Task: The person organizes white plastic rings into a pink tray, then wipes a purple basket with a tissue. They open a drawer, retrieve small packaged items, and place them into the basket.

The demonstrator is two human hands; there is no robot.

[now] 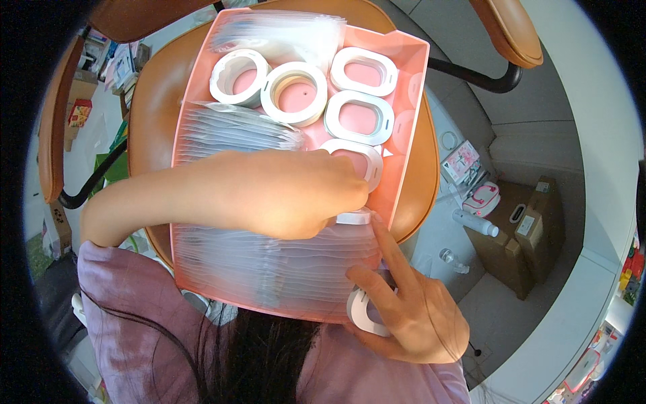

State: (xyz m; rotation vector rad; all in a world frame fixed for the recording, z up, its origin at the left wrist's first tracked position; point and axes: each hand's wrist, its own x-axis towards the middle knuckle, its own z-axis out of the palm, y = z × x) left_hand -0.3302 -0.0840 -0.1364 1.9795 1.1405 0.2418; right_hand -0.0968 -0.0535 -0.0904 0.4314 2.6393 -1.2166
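My left hand [315,192] reaches across a pink box [418,74], its fingers curled down and mostly hidden. A white roll [354,217], seen edge-on, pokes out under those fingers, and I cannot tell how firmly it is gripped. My right hand [417,313] is at the box's near right corner, thumb and fingers around a white oval ring-shaped roll [363,315]. Its index finger stretches up to the edge-on roll. Just beyond my left hand lies another oval roll [373,165], partly covered. Thin clear plastic sleeves [269,269] stand in packed rows below my left forearm.
Two round white rolls [295,94] and two more oval rolls [360,118] sit farther back in the box. More sleeves [235,131] fill its left side. Beneath is a brown chair [151,114] with armrests [505,30]. Cardboard boxes [501,249] and a bottle [474,222] stand right.
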